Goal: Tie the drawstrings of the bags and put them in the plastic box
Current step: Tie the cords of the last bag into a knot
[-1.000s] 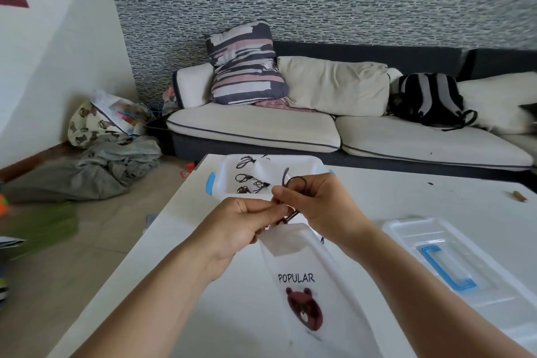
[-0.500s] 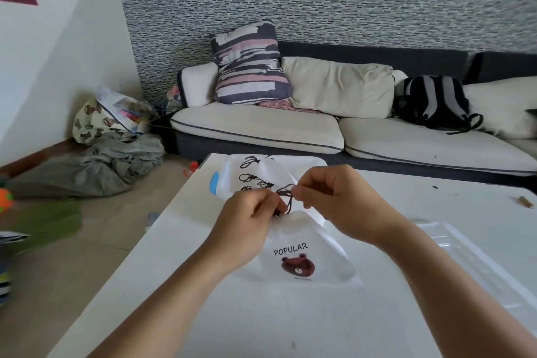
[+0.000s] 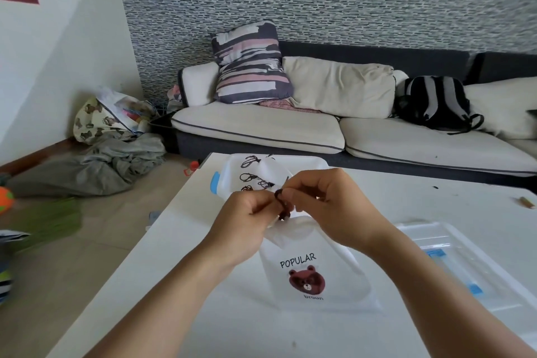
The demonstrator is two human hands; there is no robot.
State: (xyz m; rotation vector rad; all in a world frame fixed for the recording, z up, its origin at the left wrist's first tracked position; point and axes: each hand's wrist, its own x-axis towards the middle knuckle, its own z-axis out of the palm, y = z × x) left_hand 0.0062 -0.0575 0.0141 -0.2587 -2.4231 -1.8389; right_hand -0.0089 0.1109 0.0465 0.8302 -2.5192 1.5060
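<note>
A translucent white drawstring bag [image 3: 316,267] printed with "POPULAR" and a brown bear lies on the white table [image 3: 203,314], its gathered neck lifted. My left hand [image 3: 247,221] and my right hand [image 3: 334,209] meet above the neck, and each pinches the dark brown drawstring [image 3: 280,203], which loops between the fingertips. Just behind my hands stands the clear plastic box [image 3: 229,174] with a blue handle; it holds several white bags with dark tied strings. Much of the box is hidden by my hands.
The box's clear lid [image 3: 465,259] with a blue handle lies on the table at the right. A small brown object [image 3: 526,202] sits near the table's far right edge. Beyond the table are a sofa [image 3: 290,131], a backpack [image 3: 436,102] and a pile of clothes [image 3: 96,166].
The bag's neck has been drawn tighter and the bag has settled flatter on the table. My hands have worked the string from a loose loop into a small tight loop between the fingertips.
</note>
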